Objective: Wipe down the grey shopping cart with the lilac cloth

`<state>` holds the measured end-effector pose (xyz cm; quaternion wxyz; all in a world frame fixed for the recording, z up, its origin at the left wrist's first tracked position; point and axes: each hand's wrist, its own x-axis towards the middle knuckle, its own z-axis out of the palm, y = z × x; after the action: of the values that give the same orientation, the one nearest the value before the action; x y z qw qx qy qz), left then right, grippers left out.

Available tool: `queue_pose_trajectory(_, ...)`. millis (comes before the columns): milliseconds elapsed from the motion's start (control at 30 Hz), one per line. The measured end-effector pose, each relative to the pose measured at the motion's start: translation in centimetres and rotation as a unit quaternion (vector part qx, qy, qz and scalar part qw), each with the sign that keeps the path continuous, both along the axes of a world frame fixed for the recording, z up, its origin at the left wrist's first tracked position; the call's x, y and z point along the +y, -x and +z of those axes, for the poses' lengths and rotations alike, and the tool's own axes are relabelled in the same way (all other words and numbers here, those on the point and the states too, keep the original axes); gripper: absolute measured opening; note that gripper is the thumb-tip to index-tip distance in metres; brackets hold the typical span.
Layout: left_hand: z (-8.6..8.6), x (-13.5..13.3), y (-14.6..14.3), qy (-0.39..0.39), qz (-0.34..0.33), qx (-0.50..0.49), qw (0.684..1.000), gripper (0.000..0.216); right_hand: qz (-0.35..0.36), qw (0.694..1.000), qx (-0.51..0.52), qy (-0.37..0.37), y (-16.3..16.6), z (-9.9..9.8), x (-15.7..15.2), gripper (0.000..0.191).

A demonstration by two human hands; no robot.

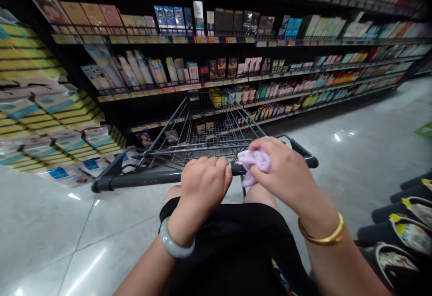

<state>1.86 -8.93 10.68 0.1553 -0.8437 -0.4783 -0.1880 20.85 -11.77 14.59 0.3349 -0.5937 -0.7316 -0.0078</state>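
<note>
My left hand [205, 182] is wrapped around the dark handlebar [145, 179] of a shopping cart, near its middle. A crumpled light purple cloth [255, 162] is gripped in my right hand [282, 170], against the right part of the same bar. The fingers of that hand curl over the cloth, and part of the cloth hangs below the bar. Beyond the handle stretches the cart's wire basket [216, 127], through which the lower shelves show. Some of the right fingertips are hidden by the cloth.
Store shelves [209, 39] with boxes and bottles run across the front, close to the cart's far end. Stacked yellow-and-white packs [67, 145] stand at the left. Dark round containers [405, 233] line the right edge. Grey tiled floor [364, 152] extends to the right.
</note>
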Motion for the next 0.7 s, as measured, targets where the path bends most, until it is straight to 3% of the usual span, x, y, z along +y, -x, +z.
queue_pose_trajectory(133, -0.2, 0.1, 0.2, 0.007, -0.002, 0.0, 1.0, 0.027, 0.074, 0.994, -0.045, -0.061, 2.8, -1.2, -0.1, 0.031)
queue_pose_trajectory(233, -0.2, 0.1, 0.2, 0.01, -0.005, -0.001, 1.0, 0.028, 0.113, 0.99, -0.012, -0.089, 2.1, -2.1, 0.1, 0.025)
queue_pose_trajectory(433, 0.1, 0.0, -0.1, -0.001, 0.002, -0.011, 1.0, 0.033, -0.054, 0.993, 0.012, -0.105, 0.0, -2.0, 1.4, 0.021)
queue_pose_trajectory(600, -0.2, 0.1, 0.0, 0.006, 0.001, -0.003, 1.0, 0.032, 0.067, 0.995, -0.002, -0.073, 2.6, -1.9, 1.0, 0.024)
queue_pose_trajectory(700, 0.1, 0.0, 0.2, 0.018, -0.013, 0.0, 1.0, 0.031, 0.081, 0.996, -0.005, -0.043, 2.7, -1.7, 1.0, 0.02)
